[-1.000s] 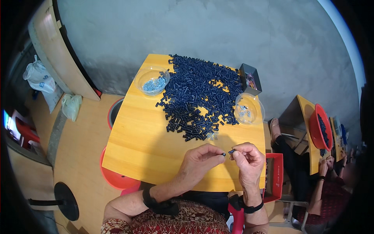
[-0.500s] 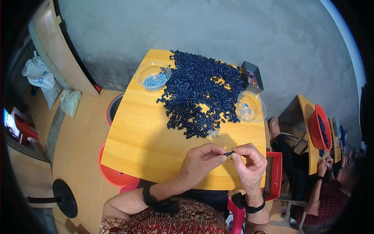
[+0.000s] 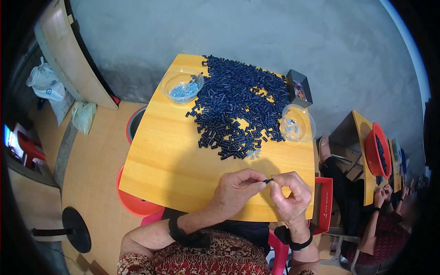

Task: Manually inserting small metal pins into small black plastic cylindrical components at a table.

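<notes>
Between the thumb and finger of my left hand (image 3: 239, 189) is a small black plastic part (image 3: 267, 181), held above the near edge of the yellow table (image 3: 151, 174). My right hand (image 3: 293, 196) pinches at the part's right end; whether a tiny piece sits in those fingertips is too small to tell. Farther back lies a large pile of the same dark tubular parts (image 3: 238, 105). Several small silvery metal pieces (image 3: 253, 154) lie at the pile's near edge.
A clear bowl of silvery pieces (image 3: 183, 89) stands far left, another clear bowl (image 3: 298, 123) at the right beside a dark box (image 3: 300, 87). Red basins (image 3: 133, 201) flank the table. To the right, another person (image 3: 380, 220) sits by a red basin (image 3: 378, 149).
My right hand's fingers have curled and shifted slightly at the end of the black part. The left hand keeps its pinch. The view has moved a little.
</notes>
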A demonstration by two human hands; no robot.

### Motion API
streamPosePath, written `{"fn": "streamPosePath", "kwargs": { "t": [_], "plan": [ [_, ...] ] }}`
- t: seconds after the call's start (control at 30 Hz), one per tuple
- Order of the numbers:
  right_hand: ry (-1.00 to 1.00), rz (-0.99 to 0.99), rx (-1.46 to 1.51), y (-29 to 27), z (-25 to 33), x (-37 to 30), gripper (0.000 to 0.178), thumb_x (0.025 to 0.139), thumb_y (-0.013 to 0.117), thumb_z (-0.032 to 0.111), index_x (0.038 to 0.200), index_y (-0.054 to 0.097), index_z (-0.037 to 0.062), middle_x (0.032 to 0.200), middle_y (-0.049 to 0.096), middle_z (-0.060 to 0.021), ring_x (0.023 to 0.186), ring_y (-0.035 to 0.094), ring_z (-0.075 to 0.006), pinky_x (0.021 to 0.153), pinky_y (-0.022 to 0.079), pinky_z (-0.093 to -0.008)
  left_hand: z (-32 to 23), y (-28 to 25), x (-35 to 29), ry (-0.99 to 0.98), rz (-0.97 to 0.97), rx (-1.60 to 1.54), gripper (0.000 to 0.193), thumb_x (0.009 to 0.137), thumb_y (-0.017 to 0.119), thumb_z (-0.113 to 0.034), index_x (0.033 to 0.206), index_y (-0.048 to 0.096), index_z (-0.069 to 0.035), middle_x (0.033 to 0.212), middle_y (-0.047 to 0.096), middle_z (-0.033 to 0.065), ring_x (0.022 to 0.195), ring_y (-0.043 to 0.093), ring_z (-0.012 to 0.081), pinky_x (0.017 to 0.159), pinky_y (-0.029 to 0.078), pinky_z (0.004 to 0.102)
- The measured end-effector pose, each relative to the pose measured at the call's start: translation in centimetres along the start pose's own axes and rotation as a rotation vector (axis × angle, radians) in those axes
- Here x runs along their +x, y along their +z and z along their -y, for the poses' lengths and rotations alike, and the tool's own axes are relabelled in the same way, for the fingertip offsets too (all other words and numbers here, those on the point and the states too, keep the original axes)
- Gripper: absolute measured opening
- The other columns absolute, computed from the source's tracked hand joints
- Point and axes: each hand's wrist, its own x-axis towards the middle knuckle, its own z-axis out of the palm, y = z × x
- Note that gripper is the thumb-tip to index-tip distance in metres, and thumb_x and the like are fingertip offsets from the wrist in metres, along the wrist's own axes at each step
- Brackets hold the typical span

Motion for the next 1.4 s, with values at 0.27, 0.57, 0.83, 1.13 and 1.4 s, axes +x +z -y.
{"fn": "streamPosePath", "kwargs": {
  "t": [0.27, 0.57, 0.83, 1.13, 1.4],
  "plan": [
    [0.044, -0.056, -0.004, 2.0, -0.2, -2.0, 0.014, 0.073, 0.068, -0.009, 0.082, 0.062, -0.0016, 0.072, 0.062, -0.0113, 0.063, 0.063, -0.0218, 0.059, 0.051, -0.0296, 0.2, -0.5, 0.1, -0.1, -0.016, 0.163, 0.016, 0.089, 0.065, -0.006, 0.102, 0.065, 0.003, 0.095, 0.067, 0.0041, 0.088, 0.062, 0.0085, 0.082, 0.05, 0.0223],
    [0.091, 0.025, -0.021, 1.0, -0.5, -1.4, 0.031, 0.071, 0.073, -0.005, 0.1, 0.061, -0.0023, 0.079, 0.061, -0.0116, 0.069, 0.061, -0.0229, 0.061, 0.049, -0.0316, 0.4, -0.6, 0.8, -0.211, -0.007, -0.227, 0.015, 0.089, 0.066, -0.01, 0.101, 0.065, -0.001, 0.097, 0.067, 0.0056, 0.093, 0.061, 0.0106, 0.086, 0.047, 0.0245],
    [-0.185, 0.071, -0.212, 1.1, -1.5, -1.0, 0.039, 0.065, 0.078, -0.002, 0.1, 0.061, -0.0002, 0.088, 0.064, -0.0134, 0.077, 0.062, -0.0308, 0.069, 0.049, -0.0378, 0.7, -0.6, 0.4, -0.37, 0.018, -0.29, 0.02, 0.093, 0.062, -0.022, 0.105, 0.066, -0.006, 0.099, 0.067, 0.0008, 0.095, 0.059, 0.0098, 0.086, 0.045, 0.0232],
    [-0.154, 0.059, -0.195, 0.9, -1.6, -1.2, 0.037, 0.063, 0.079, 0.0, 0.094, 0.06, 0.0009, 0.085, 0.064, -0.0124, 0.075, 0.062, -0.029, 0.067, 0.049, -0.0369, 0.0, -1.2, 0.8, -0.336, 0.097, -0.146, 0.028, 0.096, 0.057, -0.029, 0.103, 0.069, -0.004, 0.099, 0.067, 0.0002, 0.094, 0.057, 0.0069, 0.085, 0.044, 0.0246],
    [-0.232, 0.134, -0.327, 0.5, -1.1, -0.5, 0.034, 0.065, 0.079, 0.005, 0.093, 0.061, 0.0019, 0.082, 0.061, -0.0096, 0.071, 0.059, -0.0265, 0.065, 0.047, -0.0346, -0.5, -1.2, 0.7, -0.282, 0.109, -0.012, 0.022, 0.093, 0.061, -0.018, 0.1, 0.069, 0.002, 0.093, 0.068, 0.0042, 0.089, 0.059, 0.0091, 0.085, 0.045, 0.0256]
  ]
}}
